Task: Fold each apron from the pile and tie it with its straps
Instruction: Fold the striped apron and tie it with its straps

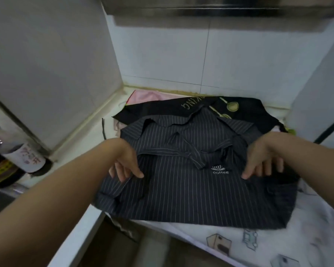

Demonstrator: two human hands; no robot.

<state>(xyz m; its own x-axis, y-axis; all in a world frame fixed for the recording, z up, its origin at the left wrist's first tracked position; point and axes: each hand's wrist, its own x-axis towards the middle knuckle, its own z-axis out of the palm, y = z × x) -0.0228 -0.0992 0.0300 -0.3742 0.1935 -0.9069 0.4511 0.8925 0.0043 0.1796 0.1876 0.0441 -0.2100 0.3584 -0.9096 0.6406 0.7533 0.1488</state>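
Under the fingers, striped apron

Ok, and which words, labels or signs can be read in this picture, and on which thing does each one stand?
"coffee", white, under a small white logo: on the striped apron.
"KING", upside down, the end of a longer word whose start I cannot read: on the black apron behind.
Red characters on the bottle label at the left: too blurred to read.
The white cloth shows only printed pictures, no words.
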